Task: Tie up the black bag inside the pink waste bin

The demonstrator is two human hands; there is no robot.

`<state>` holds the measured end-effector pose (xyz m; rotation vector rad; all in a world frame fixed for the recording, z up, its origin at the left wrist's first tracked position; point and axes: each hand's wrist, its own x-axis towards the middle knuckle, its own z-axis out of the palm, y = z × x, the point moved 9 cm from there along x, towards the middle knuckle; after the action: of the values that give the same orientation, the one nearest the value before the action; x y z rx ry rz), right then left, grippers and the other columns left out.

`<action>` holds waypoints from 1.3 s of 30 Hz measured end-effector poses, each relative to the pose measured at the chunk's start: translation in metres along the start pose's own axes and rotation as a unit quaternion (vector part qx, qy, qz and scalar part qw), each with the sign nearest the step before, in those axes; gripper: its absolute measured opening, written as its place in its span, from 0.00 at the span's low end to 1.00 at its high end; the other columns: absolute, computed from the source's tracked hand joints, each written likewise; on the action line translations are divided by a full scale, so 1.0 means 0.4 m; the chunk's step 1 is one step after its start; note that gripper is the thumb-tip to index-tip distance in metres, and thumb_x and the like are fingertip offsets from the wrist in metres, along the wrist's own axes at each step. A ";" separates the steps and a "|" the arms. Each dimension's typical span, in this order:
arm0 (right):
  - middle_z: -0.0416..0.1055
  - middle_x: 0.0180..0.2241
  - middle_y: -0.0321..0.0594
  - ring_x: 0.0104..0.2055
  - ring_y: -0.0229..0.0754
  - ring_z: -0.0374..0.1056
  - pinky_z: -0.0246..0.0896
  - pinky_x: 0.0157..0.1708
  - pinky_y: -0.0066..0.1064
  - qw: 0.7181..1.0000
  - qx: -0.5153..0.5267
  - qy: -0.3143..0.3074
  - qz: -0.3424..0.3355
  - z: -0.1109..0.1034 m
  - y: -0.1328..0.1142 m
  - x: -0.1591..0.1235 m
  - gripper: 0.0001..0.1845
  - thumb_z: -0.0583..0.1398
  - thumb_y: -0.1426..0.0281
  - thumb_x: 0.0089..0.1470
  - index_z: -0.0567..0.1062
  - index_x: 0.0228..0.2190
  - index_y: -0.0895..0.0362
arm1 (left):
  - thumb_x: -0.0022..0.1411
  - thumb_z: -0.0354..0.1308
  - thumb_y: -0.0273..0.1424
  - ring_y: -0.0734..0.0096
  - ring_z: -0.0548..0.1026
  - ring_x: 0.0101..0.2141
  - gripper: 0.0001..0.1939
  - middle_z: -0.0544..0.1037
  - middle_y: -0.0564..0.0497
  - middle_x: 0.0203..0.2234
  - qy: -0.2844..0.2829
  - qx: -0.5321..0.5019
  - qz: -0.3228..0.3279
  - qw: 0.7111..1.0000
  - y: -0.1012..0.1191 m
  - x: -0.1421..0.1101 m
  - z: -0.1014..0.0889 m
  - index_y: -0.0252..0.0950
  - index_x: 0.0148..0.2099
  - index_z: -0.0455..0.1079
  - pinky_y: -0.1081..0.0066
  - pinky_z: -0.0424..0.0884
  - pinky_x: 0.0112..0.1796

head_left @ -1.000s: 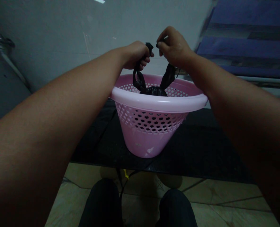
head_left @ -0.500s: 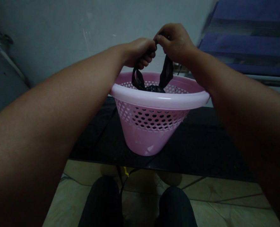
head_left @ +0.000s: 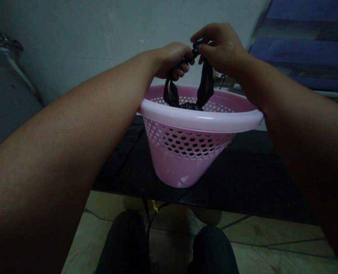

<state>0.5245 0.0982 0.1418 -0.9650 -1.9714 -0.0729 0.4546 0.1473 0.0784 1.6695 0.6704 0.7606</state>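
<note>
A black plastic bag [head_left: 189, 107] sits low inside a pink perforated plastic basket [head_left: 201, 121], its gathered body resting down in the basket and two twisted handles [head_left: 205, 84] rising out of the opening. The handles stand well above the rim and meet up between the person's hands, where the dark plastic is bunched too tightly to tell whether it is knotted.

The left hand [head_left: 171, 59] is closed around one handle, its fingers [head_left: 182, 70] curled in tight. The right hand [head_left: 220, 47] is just beside it, with the thumb and fingers [head_left: 204, 38] pinching the bunched top of the bag. Neither hand touches the basket.

The basket stands upright on a dark tabletop [head_left: 243, 163], with its narrow base down and its wide, smooth rim up. A grey wall [head_left: 71, 30] rises behind it. At the upper right lie blue striped folds of fabric [head_left: 306, 47]. Below the tabletop's front edge are the person's knees in dark trousers [head_left: 125, 243], a thin black cable [head_left: 150, 224], a small yellow object [head_left: 155, 206] and a beige tile floor [head_left: 260, 236].
</note>
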 end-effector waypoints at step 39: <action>0.70 0.29 0.41 0.29 0.34 0.63 0.57 0.29 0.27 0.998 -0.032 0.011 -0.053 -0.017 -0.013 0.000 0.12 0.58 0.78 0.44 0.78 0.33 0.67 | 0.59 0.52 0.22 0.80 0.62 0.20 0.05 0.64 0.52 0.21 0.073 0.159 0.069 0.982 0.039 -0.026 -0.005 0.28 0.31 0.68 0.73 0.56 0.25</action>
<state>0.5261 0.0918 0.1473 -0.8970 -2.0091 -0.2067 0.4472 0.1373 0.0923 1.9799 0.8193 0.9180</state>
